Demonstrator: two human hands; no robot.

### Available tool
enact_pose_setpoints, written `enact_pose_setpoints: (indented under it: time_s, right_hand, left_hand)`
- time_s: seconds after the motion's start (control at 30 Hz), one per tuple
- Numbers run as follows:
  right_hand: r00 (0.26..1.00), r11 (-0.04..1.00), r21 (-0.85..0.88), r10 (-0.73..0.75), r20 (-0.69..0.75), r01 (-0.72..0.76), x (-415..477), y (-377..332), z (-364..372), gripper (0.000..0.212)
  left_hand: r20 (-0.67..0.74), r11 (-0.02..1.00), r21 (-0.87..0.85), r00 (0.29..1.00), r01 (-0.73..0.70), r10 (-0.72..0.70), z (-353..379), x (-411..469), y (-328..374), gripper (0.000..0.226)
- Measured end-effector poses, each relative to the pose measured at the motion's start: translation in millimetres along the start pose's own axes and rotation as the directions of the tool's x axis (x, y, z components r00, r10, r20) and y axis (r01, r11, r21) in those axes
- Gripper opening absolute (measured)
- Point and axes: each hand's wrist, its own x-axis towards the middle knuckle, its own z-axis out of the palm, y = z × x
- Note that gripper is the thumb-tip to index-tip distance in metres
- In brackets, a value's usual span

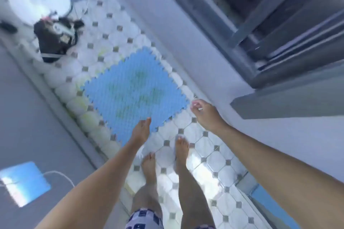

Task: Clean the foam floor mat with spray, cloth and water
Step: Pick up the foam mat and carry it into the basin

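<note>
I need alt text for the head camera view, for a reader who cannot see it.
A blue foam mat with greenish stains lies flat on the tiled floor. Both hands, left and right, reach down toward its near edge, empty; bare feet stand just behind.

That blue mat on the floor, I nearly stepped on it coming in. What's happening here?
A barefoot person stands on the tiled floor and reaches both arms down toward the blue foam mat, which lies flat and shows greenish stains. The left hand is open at the mat's near edge; the right hand hovers by its corner, seemingly empty. The picture is blurred, and no spray bottle or cloth is in sight.
</note>
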Motion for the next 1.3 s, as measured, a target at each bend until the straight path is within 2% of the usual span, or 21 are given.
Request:
enact_pose_setpoints:
  time_s: [0.1,0.3,0.53,0.67,0.83,1.0,1.1,1.2,1.3]
  right_hand:
    - [0.991,0.994,0.026,0.099,0.094,-0.102,78,48,61,0.009]
    - [0.925,0.967,-0.035,0.253,0.282,-0.254,194,159,173,0.012]
    - [0.859,0.903,-0.049,0.422,0.289,-0.427,265,245,261,0.024]
    - [0.87,0.901,-0.089,0.434,0.233,-0.425,295,290,287,0.049]
    - [0.876,0.897,-0.045,0.439,0.2,-0.439,304,287,309,0.04]
    - [0.879,0.886,-0.014,0.462,0.117,-0.463,314,287,327,0.05]
    - [0.871,0.873,-0.001,0.487,0.067,-0.488,316,283,331,0.056]
    - [0.858,0.854,0.101,0.514,-0.003,-0.511,314,278,328,0.052]
    - [0.82,0.775,0.353,0.571,-0.037,-0.523,304,264,315,0.043]
  left_hand:
    - [-0.009,0.992,-0.023,0.992,0.127,-0.128,26,90,-56,0.043]
    - [0.074,0.895,-0.215,0.921,0.39,-0.383,88,202,-148,0.041]
    - [0.124,0.766,-0.381,0.85,0.518,-0.513,157,264,-216,0.043]
    - [0.149,0.638,-0.548,0.813,0.541,-0.562,179,284,-231,0.054]
    - [0.18,0.534,-0.661,0.803,0.526,-0.568,197,304,-234,0.057]
    - [0.199,0.419,-0.753,0.782,0.508,-0.591,202,317,-228,0.054]
    - [0.22,0.386,-0.763,0.769,0.519,-0.6,197,317,-228,0.053]
    - [0.245,0.298,-0.813,0.758,0.5,-0.604,186,307,-223,0.047]
    - [0.273,0.132,-0.893,0.751,0.43,-0.601,172,286,-208,0.044]
